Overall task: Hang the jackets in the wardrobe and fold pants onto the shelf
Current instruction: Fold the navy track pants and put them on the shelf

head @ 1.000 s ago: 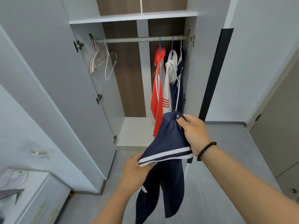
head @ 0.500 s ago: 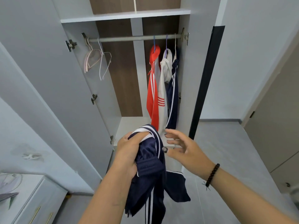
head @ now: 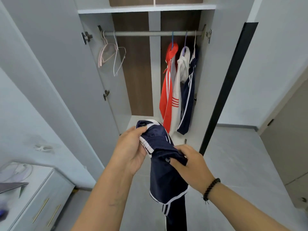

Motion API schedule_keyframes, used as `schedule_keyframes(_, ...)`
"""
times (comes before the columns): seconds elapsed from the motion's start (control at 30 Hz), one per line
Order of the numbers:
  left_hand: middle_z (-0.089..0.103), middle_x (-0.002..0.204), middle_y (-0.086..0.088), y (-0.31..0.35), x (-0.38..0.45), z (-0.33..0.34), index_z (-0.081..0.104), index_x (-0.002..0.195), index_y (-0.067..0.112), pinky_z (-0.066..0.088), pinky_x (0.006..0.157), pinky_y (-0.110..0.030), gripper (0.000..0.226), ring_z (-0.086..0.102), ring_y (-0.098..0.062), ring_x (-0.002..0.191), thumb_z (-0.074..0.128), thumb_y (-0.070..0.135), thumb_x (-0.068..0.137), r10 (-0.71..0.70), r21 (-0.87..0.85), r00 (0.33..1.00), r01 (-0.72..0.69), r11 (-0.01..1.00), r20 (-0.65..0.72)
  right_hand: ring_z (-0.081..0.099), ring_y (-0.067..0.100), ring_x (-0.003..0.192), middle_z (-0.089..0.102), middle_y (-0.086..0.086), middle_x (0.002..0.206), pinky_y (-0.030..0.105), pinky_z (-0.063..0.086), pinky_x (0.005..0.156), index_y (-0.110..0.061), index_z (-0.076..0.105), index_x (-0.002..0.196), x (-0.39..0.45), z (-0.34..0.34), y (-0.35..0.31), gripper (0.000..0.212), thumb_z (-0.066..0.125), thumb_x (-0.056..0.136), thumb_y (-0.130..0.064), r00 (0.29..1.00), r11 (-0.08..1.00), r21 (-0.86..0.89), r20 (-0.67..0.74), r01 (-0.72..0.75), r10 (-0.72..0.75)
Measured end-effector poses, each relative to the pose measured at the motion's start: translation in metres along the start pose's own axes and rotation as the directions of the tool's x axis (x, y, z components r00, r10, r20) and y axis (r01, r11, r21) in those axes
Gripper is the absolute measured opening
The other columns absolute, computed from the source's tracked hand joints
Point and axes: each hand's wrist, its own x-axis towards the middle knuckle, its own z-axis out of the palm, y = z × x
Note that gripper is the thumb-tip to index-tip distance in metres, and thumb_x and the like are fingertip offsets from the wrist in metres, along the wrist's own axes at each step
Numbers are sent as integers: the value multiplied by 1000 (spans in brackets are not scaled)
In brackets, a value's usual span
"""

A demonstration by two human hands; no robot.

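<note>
A navy garment with white stripes (head: 165, 177) hangs from both my hands in front of the open wardrobe (head: 93, 67). My left hand (head: 131, 150) grips its upper edge. My right hand (head: 191, 164) holds the cloth lower down, fingers curled into it near a metal snap. The rest of the garment dangles toward the floor. On the rail (head: 150, 33), at the right, hang a red jacket (head: 168, 90), a white jacket (head: 180, 72) and a navy jacket (head: 188, 97). The wardrobe's bottom shelf (head: 133, 120) is bare and white.
Two bare hangers (head: 111, 55) hang at the rail's left end. The left door (head: 50, 80) stands wide open; the right door's dark edge (head: 228, 87) is beside the jackets. An upper shelf (head: 146, 9) runs above the rail. A white drawer unit (head: 38, 197) stands at lower left.
My right hand, open and off the garment half a second ago, has taken hold of the cloth below my left hand. The view has shifted slightly toward the wardrobe.
</note>
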Motion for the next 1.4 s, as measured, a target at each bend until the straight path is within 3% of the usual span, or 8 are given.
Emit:
schedule_keyframes(0.2, 66, 109, -18, 2, 4, -19, 55, 120, 0, 59, 62, -33, 29, 69, -24, 78, 47, -1, 92, -44, 18, 999, 44, 999, -3, 58, -8, 82, 64, -15, 88, 6, 44, 71, -31, 60, 92, 14, -3, -1, 17, 53, 95, -16, 992, 985, 170, -114, -37, 57)
schedule_keyframes(0.33, 56, 128, -13, -12, 3, -22, 44, 138, 5, 53, 90, -38, 64, 64, -25, 108, 69, 19, 81, -72, 321, 997, 75, 944, -20, 60, 2, 80, 66, -5, 89, 11, 48, 68, -22, 63, 93, 34, -17, -8, 11, 53, 96, -23, 992, 986, 166, -117, -27, 47)
schedule_keyframes(0.6, 21, 158, 7, -44, 25, -26, 20, 147, 38, 22, 119, -30, 86, 16, -3, 145, 71, 9, 84, 445, 772, 844, -489, 407, 301, 63, 23, 90, 68, 6, 96, 37, 53, 85, -17, 66, 100, 48, -37, -24, 14, 55, 95, -24, 983, 998, 6, 172, 69, -69)
schedule_keyframes(0.73, -2, 159, 21, -44, 36, -21, 10, 140, 55, 10, 108, -2, 88, -5, 27, 130, 64, 7, 89, 339, 733, 756, -643, 221, 561, 63, 14, 91, 69, 1, 98, 34, 52, 88, -15, 68, 102, 48, -44, -28, 16, 56, 95, -22, 954, 994, -38, 285, 104, -89)
schedule_keyframes(0.93, 13, 159, 12, -47, 45, -12, 41, 135, 39, 10, 121, -47, 67, -5, -3, 148, 57, 15, 75, 163, 655, 645, -756, -7, 747, 64, 5, 89, 70, -8, 97, 20, 52, 84, -23, 69, 104, 43, -62, -26, 15, 60, 92, -24, 916, 982, -136, 396, 133, -69)
schedule_keyframes(1.1, -4, 158, 22, -56, 42, -7, 31, 129, 55, -12, 112, -38, 71, -25, -1, 142, 66, 24, 75, 151, 670, 655, -739, -76, 740, 60, -6, 81, 66, -19, 89, 7, 45, 73, -24, 70, 105, 33, -79, -19, 16, 61, 92, -24, 914, 977, -181, 404, 111, -29)
schedule_keyframes(1.27, 36, 146, 18, -65, 50, -4, 52, 92, 33, -7, 116, -39, 23, 9, -4, 144, 67, 39, 76, 82, 623, 620, -758, -193, 780, 63, 7, 79, 69, -7, 87, 26, 55, 78, -30, 67, 102, 27, -87, -12, 14, 65, 88, -30, 904, 957, -274, 427, 98, 29)
schedule_keyframes(1.4, 56, 73, 13, -62, 49, -11, 50, 83, 26, 34, 104, -33, 20, 56, -8, 76, 62, 42, 85, -59, 636, 671, -724, -267, 739, 55, 7, 62, 60, -6, 69, 25, 54, 68, -31, 50, 101, 21, -92, -12, 30, 72, 81, -34, 905, 943, -327, 417, 60, 87)
